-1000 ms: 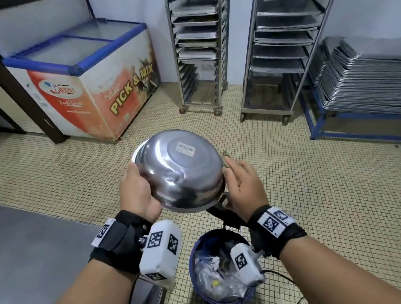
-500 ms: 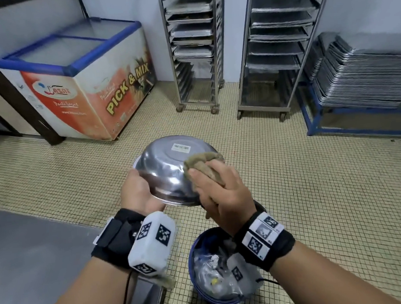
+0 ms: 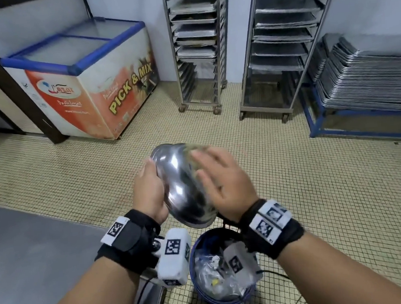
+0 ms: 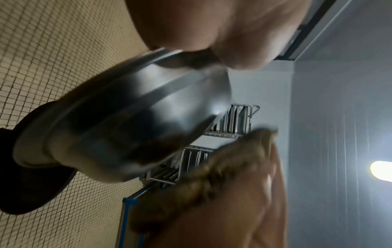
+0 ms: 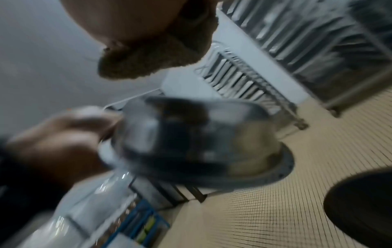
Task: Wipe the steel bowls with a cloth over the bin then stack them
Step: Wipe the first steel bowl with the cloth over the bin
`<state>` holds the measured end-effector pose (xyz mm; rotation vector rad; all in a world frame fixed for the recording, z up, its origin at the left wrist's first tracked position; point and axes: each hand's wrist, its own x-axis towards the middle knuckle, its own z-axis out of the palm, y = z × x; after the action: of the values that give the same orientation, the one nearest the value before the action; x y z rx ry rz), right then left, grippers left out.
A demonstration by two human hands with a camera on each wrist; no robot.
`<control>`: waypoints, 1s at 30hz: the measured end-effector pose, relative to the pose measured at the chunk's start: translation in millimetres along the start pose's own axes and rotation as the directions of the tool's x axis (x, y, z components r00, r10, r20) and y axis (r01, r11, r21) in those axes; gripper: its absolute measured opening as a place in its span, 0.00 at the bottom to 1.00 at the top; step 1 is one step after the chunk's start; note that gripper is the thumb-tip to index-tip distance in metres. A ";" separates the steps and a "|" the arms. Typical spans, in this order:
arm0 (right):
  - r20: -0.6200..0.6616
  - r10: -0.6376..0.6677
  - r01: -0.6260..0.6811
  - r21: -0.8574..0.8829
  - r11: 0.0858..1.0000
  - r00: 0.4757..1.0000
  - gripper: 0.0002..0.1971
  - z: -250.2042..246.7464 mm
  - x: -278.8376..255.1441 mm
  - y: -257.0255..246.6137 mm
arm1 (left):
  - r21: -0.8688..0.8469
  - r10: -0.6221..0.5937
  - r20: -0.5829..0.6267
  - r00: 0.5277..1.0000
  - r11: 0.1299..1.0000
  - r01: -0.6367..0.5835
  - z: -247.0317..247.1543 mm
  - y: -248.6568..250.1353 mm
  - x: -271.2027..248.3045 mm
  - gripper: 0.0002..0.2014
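Observation:
A steel bowl point(image 3: 180, 186) is held on edge above the blue bin point(image 3: 220, 266), its outside facing right. My left hand point(image 3: 147, 191) grips its rim from the left. My right hand point(image 3: 220, 183) lies with straight fingers against the bowl's outer side and presses a brown cloth point(image 3: 196, 157) onto it. The left wrist view shows the bowl point(image 4: 131, 124) under my left hand, with the cloth point(image 4: 214, 181) under my right palm. In the blurred right wrist view the cloth point(image 5: 157, 55) hangs from my right hand above the bowl point(image 5: 201, 137).
The bin holds crumpled plastic point(image 3: 210, 277). A grey steel counter point(image 3: 31, 258) lies at the lower left. A chest freezer point(image 3: 87, 81) stands at the back left, two tray racks point(image 3: 196, 45) at the back, and stacked trays point(image 3: 367, 78) at the right.
The bowl has turned from bottom-up to standing on edge. My right hand has slid the cloth across its outside and its fingers have straightened.

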<state>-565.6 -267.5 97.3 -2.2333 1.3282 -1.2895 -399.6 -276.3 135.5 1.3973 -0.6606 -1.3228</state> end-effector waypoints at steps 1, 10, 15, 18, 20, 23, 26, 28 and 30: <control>0.049 -0.062 0.066 -0.084 0.994 0.997 0.22 7.0 -1.6 -8.5 | -0.009 0.003 0.003 1.000 1.000 -0.003 2.8 0.9 -1.8 0.22; 0.124 0.399 -0.404 0.011 0.915 0.908 0.24 12.3 -11.4 38.8 | 0.126 0.105 0.083 0.991 0.985 -0.115 1.5 -0.8 -4.6 0.23; 0.131 0.467 -0.478 0.072 0.875 0.874 0.24 5.0 -13.0 46.0 | 0.160 0.065 0.073 0.995 0.984 -0.076 -3.3 -6.4 -0.6 0.26; 0.067 0.229 -0.236 0.123 0.964 0.971 0.24 5.8 -4.8 6.3 | 0.207 0.057 0.076 0.995 0.976 -0.072 4.2 -2.4 -6.3 0.28; 0.091 0.050 -0.049 -0.004 0.999 0.995 0.24 10.9 2.2 -13.0 | 0.268 0.105 0.094 0.990 0.955 -0.126 9.3 -0.7 -10.2 0.31; 0.048 0.039 -0.033 -0.111 0.993 0.998 0.23 12.2 18.5 -15.5 | 0.355 0.202 0.129 0.971 0.905 -0.236 10.2 1.6 -13.2 0.33; 0.033 0.188 -0.186 -0.052 0.981 0.982 0.21 -2.1 39.1 -5.2 | 0.365 0.229 0.237 0.944 0.880 -0.305 2.7 0.4 -13.0 0.33; 0.083 0.315 -0.317 0.013 0.948 0.946 0.19 -11.7 53.3 8.9 | 0.342 0.256 0.259 0.931 0.878 -0.336 -0.3 1.4 -15.1 0.31; 0.112 0.455 -0.467 0.121 0.876 0.883 0.18 -17.8 61.6 26.3 | 0.305 0.276 0.250 0.928 0.887 -0.346 -2.8 2.0 -16.2 0.34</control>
<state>-582.9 -327.7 127.1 -1.7040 1.5574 -1.0664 -400.2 -261.4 142.6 1.3649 -1.2523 -1.1290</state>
